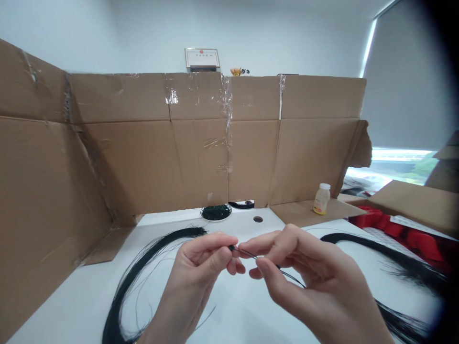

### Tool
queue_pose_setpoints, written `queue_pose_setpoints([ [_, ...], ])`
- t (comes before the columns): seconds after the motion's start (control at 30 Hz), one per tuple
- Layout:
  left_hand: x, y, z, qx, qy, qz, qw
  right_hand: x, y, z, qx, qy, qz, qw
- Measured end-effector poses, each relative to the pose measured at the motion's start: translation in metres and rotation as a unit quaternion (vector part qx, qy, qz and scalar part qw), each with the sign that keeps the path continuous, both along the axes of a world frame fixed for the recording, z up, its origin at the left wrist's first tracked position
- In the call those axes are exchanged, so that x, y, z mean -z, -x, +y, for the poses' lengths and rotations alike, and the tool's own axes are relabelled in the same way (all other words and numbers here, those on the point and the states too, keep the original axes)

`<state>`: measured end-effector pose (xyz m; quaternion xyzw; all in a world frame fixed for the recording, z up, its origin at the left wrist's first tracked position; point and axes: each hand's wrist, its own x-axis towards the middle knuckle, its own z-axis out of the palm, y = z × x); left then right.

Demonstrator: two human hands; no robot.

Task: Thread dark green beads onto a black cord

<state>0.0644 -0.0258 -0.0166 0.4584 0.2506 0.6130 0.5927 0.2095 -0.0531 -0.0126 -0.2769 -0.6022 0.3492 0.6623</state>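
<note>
Black strand (263,260) pinched between both hands, that was the whole scene, held up just above a white table (236,310). Its long axis ran roughly left to right, dipping toward the right. The left hand (195,272) was closed to a tight pinch, thumb and index finger on a small dark tip at the strand's left end, and the right hand (308,282) was pinching it too, near a tiny dark bump. Long black fibre bundles curved across the table on either side, one (118,306) by the left hand and one (394,260) by the right. Past them sat a dish of dark fibres (215,212) and a bottle (322,199) on a cardboard flap (304,212), both in front of a taped cardboard wall (201,162). Red items (390,229) lay in an open box (412,200). The bottle label and a framed plaque (202,58) were too small to read, sadly.
</note>
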Motion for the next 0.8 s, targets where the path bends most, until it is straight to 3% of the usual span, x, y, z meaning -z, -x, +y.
queue_pose_setpoints([
  [0.37,-0.0043,-0.001,-0.0061,-0.013,-0.042,0.007,0.999,0.0008,-0.0014,0.0015,-0.023,0.019,0.006,1.0],
  [0.53,-0.0034,0.0002,-0.0023,0.011,-0.054,0.008,0.998,0.0019,-0.0029,0.0015,-0.03,0.01,-0.004,0.999],
  [0.8,-0.0027,0.0025,-0.0007,-0.017,-0.049,0.034,0.998,0.0009,-0.0029,0.0014,-0.029,0.012,-0.01,0.999],
])
